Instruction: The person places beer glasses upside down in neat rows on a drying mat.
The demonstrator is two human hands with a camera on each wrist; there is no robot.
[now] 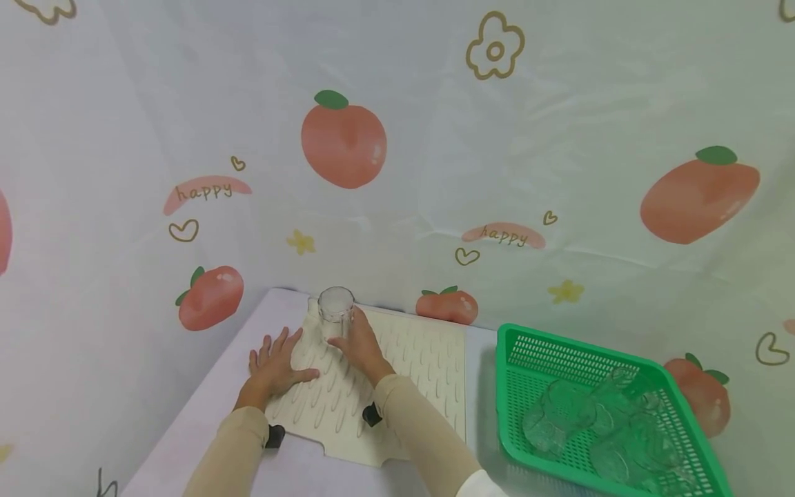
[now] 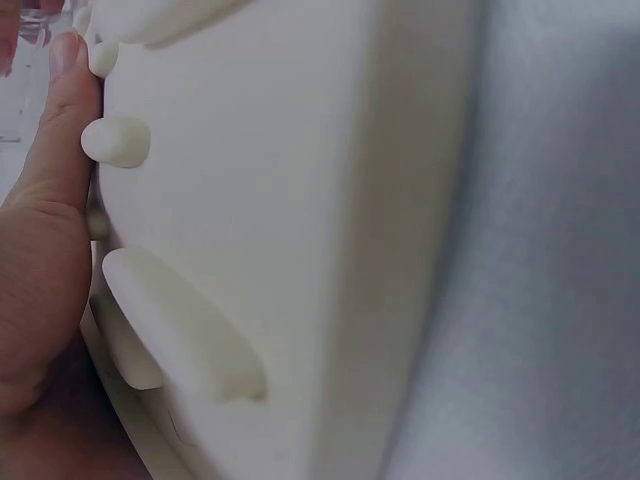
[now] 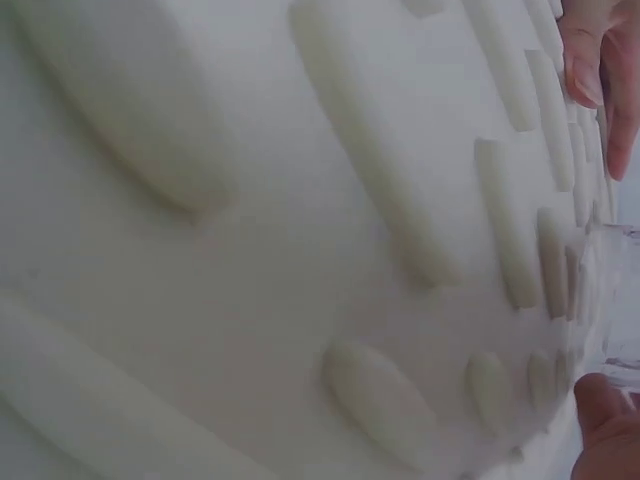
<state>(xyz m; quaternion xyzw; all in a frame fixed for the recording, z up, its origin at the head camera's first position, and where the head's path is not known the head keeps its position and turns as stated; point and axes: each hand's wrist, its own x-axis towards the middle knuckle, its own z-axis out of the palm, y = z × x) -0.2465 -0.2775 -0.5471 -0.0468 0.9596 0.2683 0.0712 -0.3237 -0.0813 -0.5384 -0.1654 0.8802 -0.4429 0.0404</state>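
Clear cup (image 1: 335, 319), just one of them outside the basket, stands upright at the far left part of the single pale ridged mat (image 1: 431, 359); whether its base touches the mat I cannot tell. Two hands are in view. The right hand (image 1: 363, 346) reaches across from the near side and grips the cup's right side, its thumb in front and its fingers curled behind. The left hand (image 1: 276, 373) lies palm down at the mat's left edge, fingers straight and spread, holding nothing; its thumb points in over the ridges, toward the right hand. Both forearms, in beige sleeves, stretch forward from the near edge, each with one black piece at the wrist. The right hand covers part of the cup, and the right sleeve (image 1: 422, 435) hides part of the mat.

One green basket (image 1: 500, 386) sits to the right of the mat, apart from it. Several pieces of clear glassware (image 1: 559, 407) lie in it, overlapping too much to count. Behind the white table (image 1: 217, 393) hangs a pale cloth (image 1: 404, 69) with red fruit prints and the word "happy" twice.
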